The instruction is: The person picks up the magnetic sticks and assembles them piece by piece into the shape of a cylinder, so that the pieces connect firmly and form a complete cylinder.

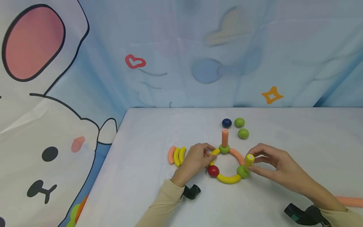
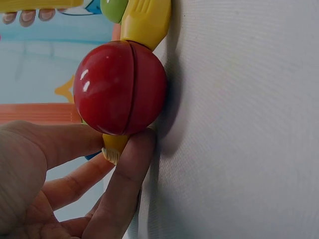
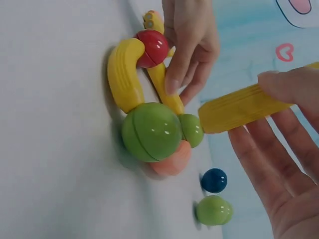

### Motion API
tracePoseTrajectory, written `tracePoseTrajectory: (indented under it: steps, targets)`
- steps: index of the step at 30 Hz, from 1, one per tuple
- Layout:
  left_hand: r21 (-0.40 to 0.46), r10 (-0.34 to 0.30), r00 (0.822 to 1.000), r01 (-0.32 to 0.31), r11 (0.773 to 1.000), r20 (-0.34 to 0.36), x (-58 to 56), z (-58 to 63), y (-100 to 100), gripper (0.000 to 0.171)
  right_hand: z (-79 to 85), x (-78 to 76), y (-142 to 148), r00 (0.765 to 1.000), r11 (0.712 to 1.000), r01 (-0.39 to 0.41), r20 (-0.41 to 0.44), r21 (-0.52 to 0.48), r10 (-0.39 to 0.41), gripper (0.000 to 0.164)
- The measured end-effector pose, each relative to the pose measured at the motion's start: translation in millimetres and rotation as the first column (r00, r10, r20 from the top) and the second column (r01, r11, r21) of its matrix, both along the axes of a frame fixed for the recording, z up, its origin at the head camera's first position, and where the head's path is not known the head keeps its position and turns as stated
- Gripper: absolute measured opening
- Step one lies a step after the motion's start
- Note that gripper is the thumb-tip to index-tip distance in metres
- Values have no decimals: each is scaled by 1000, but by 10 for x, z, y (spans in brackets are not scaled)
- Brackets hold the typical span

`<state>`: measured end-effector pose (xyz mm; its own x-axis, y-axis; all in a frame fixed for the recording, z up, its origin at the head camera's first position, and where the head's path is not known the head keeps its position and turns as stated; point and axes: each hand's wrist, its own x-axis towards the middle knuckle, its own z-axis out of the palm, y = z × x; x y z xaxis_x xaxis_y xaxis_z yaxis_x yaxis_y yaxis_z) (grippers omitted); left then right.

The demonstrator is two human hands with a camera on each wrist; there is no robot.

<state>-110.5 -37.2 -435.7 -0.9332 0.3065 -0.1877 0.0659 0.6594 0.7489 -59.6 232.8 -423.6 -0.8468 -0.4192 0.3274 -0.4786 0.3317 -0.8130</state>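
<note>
A ring of curved rods and balls lies on the table. My left hand pinches the yellow curved rod on the ring's left side, beside the red ball. Between thumb and fingers, my right hand holds a straight yellow rod over the near green ball; a gap shows between them in the right wrist view. From the far green ball an orange rod stands upright. An orange curved rod and another yellow curved rod close the ring.
Behind the ring lie a dark blue ball and two green balls. Left of my left hand are two yellow curved rods and an orange curved rod. A long orange piece lies at the right edge.
</note>
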Motion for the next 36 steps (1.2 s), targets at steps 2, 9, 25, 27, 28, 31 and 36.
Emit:
tracePoseTrajectory:
  steps: [2,9,25,27,28,31,36]
  targets:
    - [5,-2,1000,2,1000,-3,3,-1,-3,26,-24,7,-32,1000,1000,19,8,-11,-19,48]
    - [3,1,1000,-1,1000,-9,-2,1,-16,26,-90,5,-62,999,1000,21,34,-21,-21,45]
    - [12,19,1000,-19,1000,9,-24,20,-27,26,-72,-16,-73,999,1000,12,30,5,-12,46]
    - [15,20,1000,-20,1000,14,-24,17,-30,26,-86,-18,-75,1000,1000,4,30,-7,-4,46]
    - [16,19,1000,-20,1000,15,-24,14,-33,26,-91,-17,-78,999,1000,4,33,-9,-3,46]
    - [21,17,1000,-18,1000,20,-24,1,-40,26,-98,-13,-77,999,1000,3,41,-5,-3,47]
    - [25,20,999,-21,999,25,-25,-21,-43,26,-65,17,56,999,999,27,19,42,-28,59]
